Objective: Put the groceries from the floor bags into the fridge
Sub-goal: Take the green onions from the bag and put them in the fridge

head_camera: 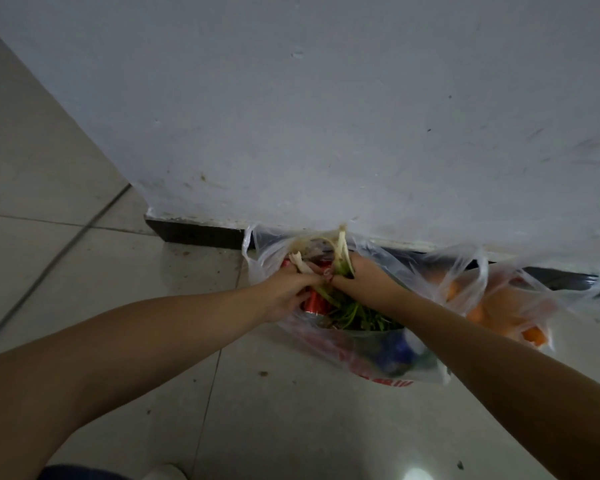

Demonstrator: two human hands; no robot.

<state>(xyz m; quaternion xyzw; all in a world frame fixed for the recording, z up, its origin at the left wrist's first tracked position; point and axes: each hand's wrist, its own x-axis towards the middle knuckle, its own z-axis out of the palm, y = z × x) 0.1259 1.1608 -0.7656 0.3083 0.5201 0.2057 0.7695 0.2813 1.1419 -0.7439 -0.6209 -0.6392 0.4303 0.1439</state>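
A clear plastic bag (pixel 329 344) with red print lies open on the floor against the wall. Both hands reach into it. My right hand (pixel 364 277) is closed around a bunch of green herbs (pixel 343 252), whose pale roots point up and whose leaves (pixel 364 318) hang down in the bag. My left hand (pixel 288 289) grips a pale stalk (pixel 300 264) from the same bundle, right beside the other hand. Red cans (pixel 314 303) and a blue item (pixel 399 348) lie in the bag under the herbs. A second clear bag (pixel 492 299) with orange fruit sits to the right.
A white wall (pixel 326 116) with a dark skirting board (pixel 194 233) rises just behind the bags. Pale floor tiles (pixel 291 410) surround them. A grey cable (pixel 49 265) runs across the floor at left. The fridge is not in view.
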